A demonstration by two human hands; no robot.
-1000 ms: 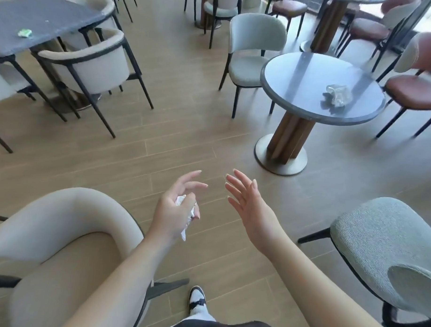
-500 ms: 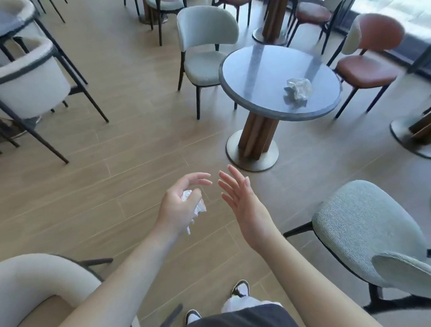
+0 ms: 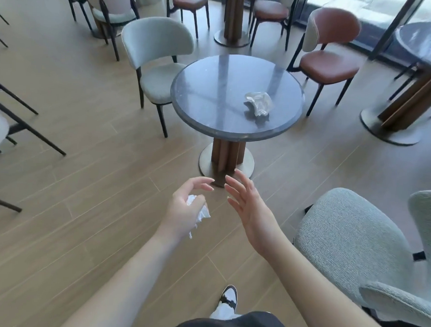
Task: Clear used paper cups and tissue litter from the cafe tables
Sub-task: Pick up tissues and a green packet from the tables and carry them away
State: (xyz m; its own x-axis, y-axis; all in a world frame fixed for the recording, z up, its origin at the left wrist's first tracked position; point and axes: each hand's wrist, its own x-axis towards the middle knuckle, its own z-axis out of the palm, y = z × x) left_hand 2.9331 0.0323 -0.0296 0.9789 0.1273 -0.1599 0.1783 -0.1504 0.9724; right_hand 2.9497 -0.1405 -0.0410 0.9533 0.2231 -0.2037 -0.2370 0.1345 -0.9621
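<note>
Fingers of my left hand (image 3: 183, 211) pinch a tissue wad (image 3: 201, 213); right hand (image 3: 249, 208) splayed, empty. Next I'd reach w/ right for crumpled litter (image 3: 258, 103) on round table (image 3: 210, 129).

A crumpled white tissue (image 3: 258, 103) lies on the round grey table (image 3: 212, 89); another wad (image 3: 201, 213) sits in the left hand (image 3: 183, 211)

Both bare forearms reach forward, side by side. The left hand (image 3: 183, 208) curls its lower fingers round a crumpled tissue (image 3: 200, 213), with its upper fingers arched out. The right hand (image 3: 250, 209) is held flat, fingers straight and slightly spread, holding nothing.
</note>
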